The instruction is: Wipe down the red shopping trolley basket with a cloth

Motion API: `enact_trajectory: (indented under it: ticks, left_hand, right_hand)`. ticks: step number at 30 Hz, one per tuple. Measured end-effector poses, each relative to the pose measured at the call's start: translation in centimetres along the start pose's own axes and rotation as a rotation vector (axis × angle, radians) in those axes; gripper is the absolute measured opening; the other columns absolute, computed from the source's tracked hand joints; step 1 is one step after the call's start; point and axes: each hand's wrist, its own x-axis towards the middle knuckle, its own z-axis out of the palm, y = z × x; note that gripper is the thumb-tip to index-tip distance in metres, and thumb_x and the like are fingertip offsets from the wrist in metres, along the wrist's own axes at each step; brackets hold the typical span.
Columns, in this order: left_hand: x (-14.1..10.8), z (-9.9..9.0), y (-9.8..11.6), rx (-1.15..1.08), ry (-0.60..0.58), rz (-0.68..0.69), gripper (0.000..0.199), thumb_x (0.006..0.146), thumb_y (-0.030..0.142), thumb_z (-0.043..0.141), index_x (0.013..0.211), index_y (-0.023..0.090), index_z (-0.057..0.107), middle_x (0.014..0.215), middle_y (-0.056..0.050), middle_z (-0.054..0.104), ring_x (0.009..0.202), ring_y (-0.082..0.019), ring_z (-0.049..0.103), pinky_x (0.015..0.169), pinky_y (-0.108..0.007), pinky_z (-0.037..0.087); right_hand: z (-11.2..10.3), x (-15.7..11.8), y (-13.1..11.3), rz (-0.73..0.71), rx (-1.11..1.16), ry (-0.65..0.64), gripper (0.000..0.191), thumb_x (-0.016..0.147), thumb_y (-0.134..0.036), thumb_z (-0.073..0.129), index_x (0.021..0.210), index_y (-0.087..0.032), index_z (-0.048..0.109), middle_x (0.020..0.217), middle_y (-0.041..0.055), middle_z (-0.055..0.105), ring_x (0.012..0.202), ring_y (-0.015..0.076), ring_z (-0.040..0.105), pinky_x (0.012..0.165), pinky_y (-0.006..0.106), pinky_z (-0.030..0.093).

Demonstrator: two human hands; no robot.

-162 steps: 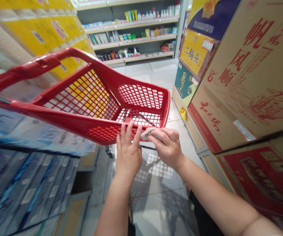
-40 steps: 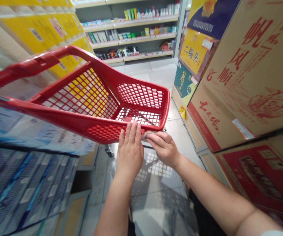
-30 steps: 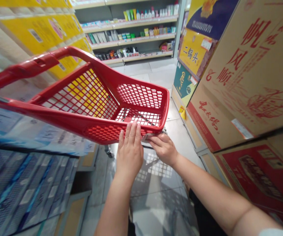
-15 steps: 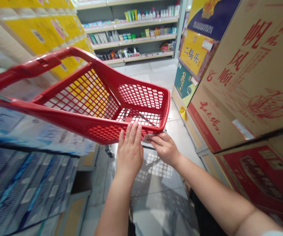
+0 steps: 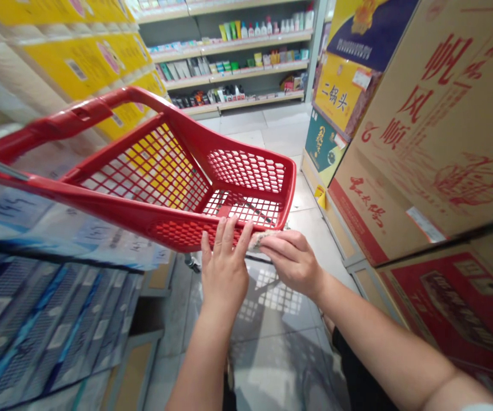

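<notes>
There are two grips [image 5: 225, 273] [image 5: 297, 264], one cloth [image 5: 257, 240] and one red cart [image 5: 143, 212]

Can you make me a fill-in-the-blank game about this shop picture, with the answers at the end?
1. The shopping cart is coloured ____.
2. The small cloth is pinched in the person's ____ hand.
3. The cart's handle is nearest the ____ edge of the picture.
4. The stacked packs at the top left have bright ____ wrapping.

Missing words: red; right; left; yellow.
</notes>
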Motion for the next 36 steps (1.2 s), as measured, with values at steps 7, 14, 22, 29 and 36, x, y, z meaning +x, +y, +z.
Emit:
enact_trajectory:
  ticks: [7,14,22,29,36]
  left_hand:
    - [-0.6,-0.6,-0.2,0.002,-0.003,-0.008,0.062,0.086,0.009,0.044,0.145,0.029,0.039,0.154,-0.009,0.035,0.145,-0.025,0.026,0.12,-0.053,0.012]
    - [-0.7,0.0,0.1,-0.13,0.015,-0.001,0.066,0.084,0.003,0.043,0.146,0.024,0.036,0.158,-0.01,0.025,0.148,-0.026,0.015,0.119,-0.05,0.023]
    - [0.2,1.3,1.3,-0.207,0.033,-0.017,0.071,0.083,0.002,0.043,0.149,0.023,0.029,0.161,-0.011,0.015,0.149,-0.027,0.007,0.118,-0.053,0.024]
    - [0.3,1.6,2.3,-0.263,0.013,0.052,0.076,0.082,0.001,0.045,0.151,0.025,0.023,0.162,-0.009,0.005,0.149,-0.029,0.004,0.118,-0.054,0.023]
    - [-0.1,1.7,2.0,-0.28,0.01,0.063,0.077,0.079,-0.001,0.045,0.149,0.023,0.025,0.162,-0.011,0.004,0.149,-0.029,0.004,0.118,-0.055,0.022]
  right_hand:
    - [-0.1,0.6,-0.7,-0.035,0.054,0.004,0.023,0.091,-0.012,0.057,0.11,-0.019,0.068,0.115,0.005,0.068,0.11,0.0187,0.056,0.092,0.036,0.053]
    - [0.0,1.1,-0.1,0.062,0.098,0.081,0.032,0.088,-0.007,0.053,0.114,-0.022,0.063,0.118,0.0077,0.065,0.116,0.0212,0.057,0.102,0.045,0.048]
    - [-0.6,2.2,0.5,0.271,0.186,0.096,0.023,0.085,-0.01,0.054,0.103,-0.021,0.065,0.111,0.0091,0.063,0.106,0.0205,0.061,0.092,0.039,0.054]
    - [-1.2,1.8,0.1,0.373,0.137,0.191,0.02,0.082,-0.011,0.056,0.095,-0.021,0.066,0.102,0.0073,0.062,0.098,0.021,0.061,0.087,0.04,0.053]
    - [-1.5,2.1,-0.9,0.35,0.098,0.183,0.018,0.081,-0.01,0.055,0.091,-0.02,0.065,0.097,0.0061,0.062,0.094,0.0198,0.061,0.086,0.039,0.05]
